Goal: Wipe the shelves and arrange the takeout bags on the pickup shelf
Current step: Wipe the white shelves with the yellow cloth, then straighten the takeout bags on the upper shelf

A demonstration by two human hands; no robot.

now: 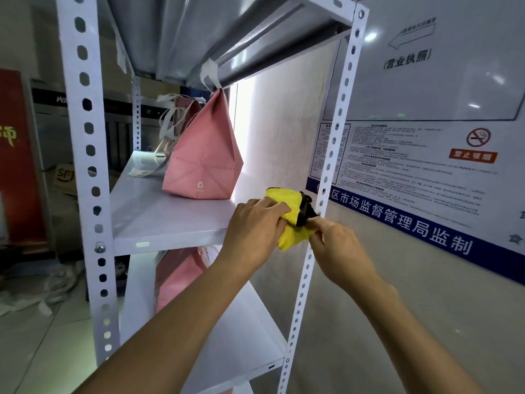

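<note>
A yellow cloth with a black edge (287, 203) sits bunched at the front right corner of the white middle shelf (170, 220). My left hand (255, 226) grips the cloth from the left, fingers curled over it. My right hand (332, 240) pinches its black edge from the right, close to the shelf's front right post. A pink takeout bag with white handles (201, 160) stands upright further back on the same shelf. Behind it, a second pink bag (181, 112) is partly hidden. Another pink bag (179, 277) stands on the shelf below.
The white slotted posts (91, 155) frame the metal rack, and a grey upper shelf (199, 38) hangs overhead. A wall with printed notices (426, 155) lies right of the rack. A red panel (17, 155), a cardboard box and white bags on the floor lie to the left.
</note>
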